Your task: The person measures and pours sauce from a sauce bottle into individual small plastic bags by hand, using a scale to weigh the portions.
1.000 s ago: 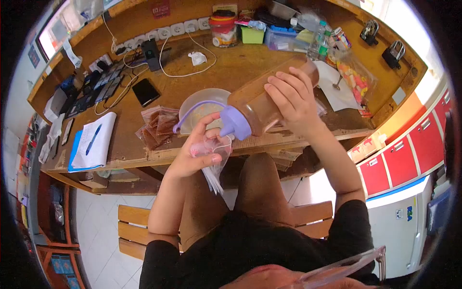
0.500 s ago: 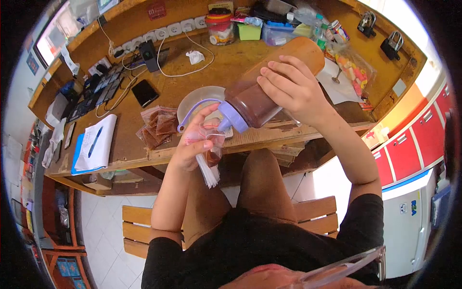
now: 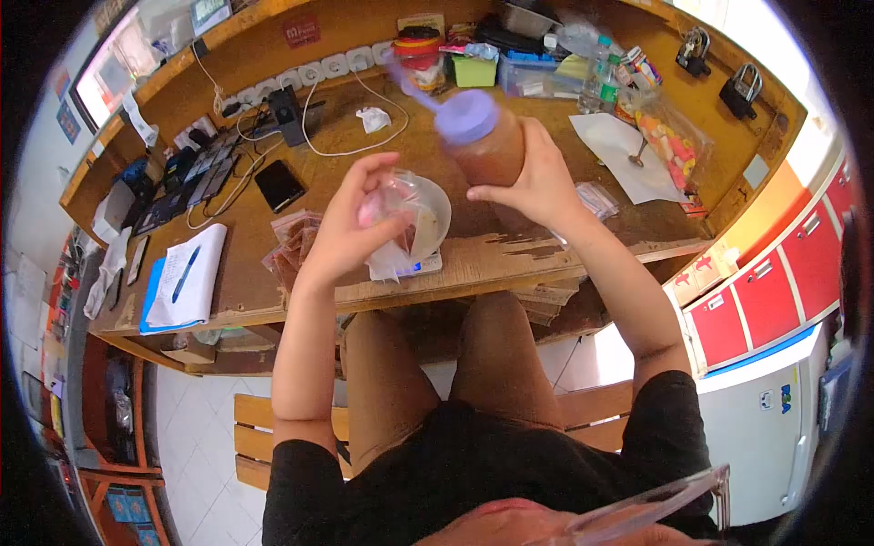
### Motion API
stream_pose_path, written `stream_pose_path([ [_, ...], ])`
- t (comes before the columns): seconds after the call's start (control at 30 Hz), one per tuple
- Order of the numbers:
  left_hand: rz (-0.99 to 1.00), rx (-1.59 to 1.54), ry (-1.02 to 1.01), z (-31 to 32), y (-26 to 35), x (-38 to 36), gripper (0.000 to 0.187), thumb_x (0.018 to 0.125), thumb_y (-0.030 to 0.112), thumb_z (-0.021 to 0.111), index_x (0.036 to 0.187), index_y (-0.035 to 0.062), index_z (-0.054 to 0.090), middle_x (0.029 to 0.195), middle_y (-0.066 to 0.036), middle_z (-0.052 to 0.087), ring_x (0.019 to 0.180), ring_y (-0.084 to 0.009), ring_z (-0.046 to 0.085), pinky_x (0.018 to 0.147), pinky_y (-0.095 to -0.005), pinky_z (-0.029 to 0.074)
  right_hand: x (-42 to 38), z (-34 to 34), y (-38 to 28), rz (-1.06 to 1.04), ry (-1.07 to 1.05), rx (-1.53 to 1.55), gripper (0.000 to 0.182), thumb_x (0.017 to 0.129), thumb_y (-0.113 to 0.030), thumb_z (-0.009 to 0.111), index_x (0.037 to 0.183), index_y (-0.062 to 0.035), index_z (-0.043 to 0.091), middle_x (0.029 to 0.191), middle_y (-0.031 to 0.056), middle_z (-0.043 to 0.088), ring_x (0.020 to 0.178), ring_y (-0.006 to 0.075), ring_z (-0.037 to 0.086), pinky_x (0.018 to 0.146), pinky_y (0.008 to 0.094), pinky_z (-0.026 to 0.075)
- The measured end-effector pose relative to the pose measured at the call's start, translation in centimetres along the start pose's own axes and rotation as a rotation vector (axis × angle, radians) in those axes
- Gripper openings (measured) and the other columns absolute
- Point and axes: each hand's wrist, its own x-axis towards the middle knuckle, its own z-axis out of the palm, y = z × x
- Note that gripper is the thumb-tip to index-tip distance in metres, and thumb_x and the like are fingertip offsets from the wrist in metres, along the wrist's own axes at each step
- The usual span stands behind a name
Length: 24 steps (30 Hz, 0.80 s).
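My right hand (image 3: pixel 537 187) is wrapped round a squeeze bottle (image 3: pixel 492 159) of brown contents. The bottle stands nearly upright above the table, its purple lid (image 3: pixel 469 116) uppermost and the loose strap blurred. My left hand (image 3: pixel 350 227) grips a clear plastic bag (image 3: pixel 401 250) between thumb and fingers; how much is inside is hard to make out. Behind the bag, a translucent bowl (image 3: pixel 437 205) rests on a small white scale (image 3: pixel 430 265) with a lit display. Several small packets of reddish-brown contents (image 3: pixel 296 235) lie beside my left wrist.
A notebook (image 3: pixel 202 264) with a blue pen (image 3: pixel 187 273) and a black phone (image 3: pixel 279 186) lie to the left. White paper (image 3: pixel 619 150) with a spoon (image 3: pixel 639 155) and a bag of colourful pieces (image 3: pixel 674 146) are at right. Sockets and a white cable (image 3: pixel 355 153) are behind.
The bottle has gone from tilted, nozzle at the bag, to nearly upright and apart from it. My left hand has risen slightly with the bag, and the scale shows more.
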Motion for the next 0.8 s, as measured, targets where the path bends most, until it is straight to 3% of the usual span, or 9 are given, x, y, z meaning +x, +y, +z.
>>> stream_pose_path([
  [0.07, 0.001, 0.201, -0.096, -0.5, -1.6, 1.2, 0.067, 0.074, 0.006, 0.068, 0.133, 0.0024, 0.037, 0.108, -0.010, 0.060, 0.103, -0.0174, 0.056, 0.091, -0.0320, 0.044, 0.0, 0.6, 1.2, 0.227, 0.037, 0.139, 0.093, 0.054, -0.036, 0.090, 0.124, 0.0028, 0.043, 0.122, 0.0195, 0.051, 0.117, 0.0326, 0.050, 0.099, 0.0416, 0.039],
  [0.17, 0.035, 0.590, -0.194, 0.6, -1.8, 2.0, 0.071, 0.072, 0.011, 0.072, 0.134, 0.0024, 0.039, 0.116, -0.011, 0.058, 0.108, -0.0210, 0.054, 0.092, -0.0320, 0.042, -0.5, 1.6, 2.5, 0.256, 0.107, 0.253, 0.094, 0.055, -0.037, 0.089, 0.126, 0.0031, 0.042, 0.126, 0.0196, 0.051, 0.118, 0.0309, 0.050, 0.100, 0.0393, 0.039],
  [0.3, 0.154, 0.734, 0.021, 1.5, -1.1, 1.4, 0.072, 0.070, 0.012, 0.069, 0.134, 0.0010, 0.038, 0.124, -0.015, 0.054, 0.111, -0.0251, 0.054, 0.094, -0.0360, 0.042, -1.1, 1.7, 2.7, 0.313, 0.155, 0.432, 0.093, 0.058, -0.039, 0.087, 0.126, 0.0030, 0.040, 0.124, 0.0224, 0.050, 0.116, 0.0361, 0.050, 0.099, 0.0434, 0.039],
  [0.33, 0.156, 0.733, 0.020, 1.7, -0.5, 0.8, 0.072, 0.070, 0.012, 0.069, 0.134, 0.0010, 0.038, 0.124, -0.015, 0.054, 0.111, -0.0251, 0.054, 0.094, -0.0360, 0.042, -1.8, 1.4, 1.9, 0.176, 0.340, 0.169, 0.085, 0.062, -0.034, 0.085, 0.127, 0.0013, 0.042, 0.126, 0.0206, 0.050, 0.117, 0.0345, 0.050, 0.100, 0.0429, 0.037],
  [0.37, 0.148, 0.527, 0.026, 2.2, 0.9, -0.2, 0.072, 0.071, 0.009, 0.067, 0.134, 0.0014, 0.036, 0.128, -0.014, 0.050, 0.108, -0.0237, 0.054, 0.093, -0.0363, 0.043, -2.4, 0.7, 0.3, 0.034, 0.518, -0.097, 0.077, 0.067, -0.028, 0.083, 0.128, -0.0005, 0.044, 0.129, 0.0187, 0.050, 0.118, 0.0329, 0.049, 0.102, 0.0425, 0.036],
  [0.5, -0.005, -0.356, -0.215, 5.3, 0.9, -6.1, 0.076, 0.075, -0.002, 0.061, 0.140, 0.0045, 0.022, 0.142, -0.011, 0.030, 0.109, -0.0208, 0.048, 0.089, -0.0330, 0.044, -7.5, -0.4, -7.0, -0.321, 0.022, 0.317, 0.037, 0.069, -0.014, 0.076, 0.102, -0.0060, 0.061, 0.107, 0.0097, 0.060, 0.100, 0.0294, 0.056, 0.088, 0.0391, 0.043],
  [0.57, -0.239, -0.510, -0.240, 7.4, -0.8, -9.6, 0.075, 0.078, -0.006, 0.056, 0.142, 0.0064, 0.019, 0.139, -0.010, 0.032, 0.123, -0.0179, 0.039, 0.091, -0.0321, 0.043, -10.8, 1.4, -8.2, -0.266, -0.167, 0.436, 0.028, 0.070, -0.008, 0.073, 0.096, -0.0055, 0.063, 0.099, 0.0092, 0.060, 0.092, 0.0293, 0.058, 0.081, 0.0393, 0.045],
  [0.67, -0.313, -0.558, -0.265, 7.9, -4.1, -12.1, 0.071, 0.079, -0.008, 0.054, 0.141, 0.0068, 0.021, 0.137, -0.009, 0.034, 0.123, -0.0177, 0.040, 0.094, -0.0324, 0.042, -14.6, 4.3, -7.7, -0.052, -0.242, 0.594, 0.023, 0.069, -0.004, 0.071, 0.091, -0.0046, 0.063, 0.094, 0.0097, 0.060, 0.086, 0.0286, 0.058, 0.075, 0.0366, 0.047],
  [0.8, -0.388, -0.542, -0.177, 7.2, -5.0, -13.7, 0.057, 0.081, -0.009, 0.050, 0.135, 0.0037, 0.033, 0.130, -0.009, 0.042, 0.119, -0.0174, 0.045, 0.096, -0.0321, 0.041, -15.3, 5.0, -7.8, -0.032, -0.203, 0.543, 0.016, 0.073, -0.002, 0.069, 0.088, -0.0026, 0.063, 0.092, 0.0106, 0.061, 0.084, 0.0283, 0.059, 0.071, 0.0346, 0.047],
])
